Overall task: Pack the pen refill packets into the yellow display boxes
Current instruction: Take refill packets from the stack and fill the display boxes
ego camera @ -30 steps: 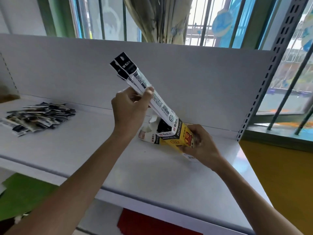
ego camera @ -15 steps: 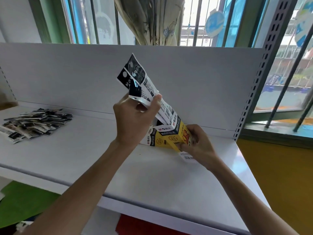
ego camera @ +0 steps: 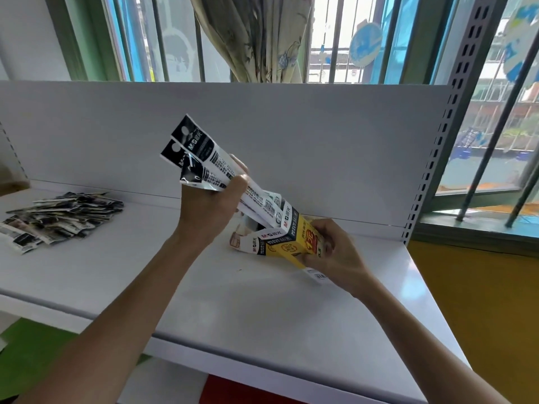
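- The left hand [ego camera: 213,205] grips a bundle of at least three pen refill packets [ego camera: 201,153], whose lower ends are inside the one yellow display box [ego camera: 291,243].
- The right hand [ego camera: 335,252] grips that box, tilted, near the back right corner of the shelf [ego camera: 262,316].
- One loose pile of packets [ego camera: 58,217] lies at the shelf's back left.

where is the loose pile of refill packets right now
In the head view, the pile of refill packets lies at the far left of the white shelf, near the back panel, well left of the left hand and the yellow display box.
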{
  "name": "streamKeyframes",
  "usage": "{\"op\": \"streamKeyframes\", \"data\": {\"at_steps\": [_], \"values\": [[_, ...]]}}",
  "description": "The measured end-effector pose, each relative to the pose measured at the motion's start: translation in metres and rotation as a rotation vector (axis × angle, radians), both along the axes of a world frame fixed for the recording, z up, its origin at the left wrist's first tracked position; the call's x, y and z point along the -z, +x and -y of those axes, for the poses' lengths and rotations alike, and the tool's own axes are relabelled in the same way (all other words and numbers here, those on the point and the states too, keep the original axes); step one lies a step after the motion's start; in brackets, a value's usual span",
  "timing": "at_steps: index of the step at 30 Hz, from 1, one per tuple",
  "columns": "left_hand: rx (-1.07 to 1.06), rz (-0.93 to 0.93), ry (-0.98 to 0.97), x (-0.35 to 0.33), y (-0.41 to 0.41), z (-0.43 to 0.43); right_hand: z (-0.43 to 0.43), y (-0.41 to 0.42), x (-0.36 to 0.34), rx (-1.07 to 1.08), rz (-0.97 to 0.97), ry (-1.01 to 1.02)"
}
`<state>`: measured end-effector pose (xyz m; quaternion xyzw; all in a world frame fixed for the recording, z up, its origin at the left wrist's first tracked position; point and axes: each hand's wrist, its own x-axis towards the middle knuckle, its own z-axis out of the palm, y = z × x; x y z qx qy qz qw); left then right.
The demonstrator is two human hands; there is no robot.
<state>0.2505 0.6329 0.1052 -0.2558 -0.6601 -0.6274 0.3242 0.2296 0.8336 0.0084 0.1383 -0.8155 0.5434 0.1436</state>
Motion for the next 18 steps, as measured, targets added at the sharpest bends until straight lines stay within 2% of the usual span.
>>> {"op": "streamKeyframes", "data": {"at_steps": [5, 10, 15, 18], "values": [[0.073, 0.084, -0.248, -0.0014, -0.0003, 0.0091, 0.0042, 0.0014, -0.0032, 0.038, -0.021, 0.069], [0.039, 0.141, -0.172, 0.0013, -0.0014, 0.0107, -0.0007, -0.001, -0.0052, 0.06, -0.006, 0.033], [-0.007, 0.04, -0.181, 0.0009, -0.001, 0.0118, 0.0008, 0.0001, -0.0063, 0.05, -0.002, 0.077], [0.035, 0.062, -0.197, 0.0014, -0.0047, 0.0089, -0.0001, 0.0004, -0.0069, 0.068, 0.001, 0.075]]}}
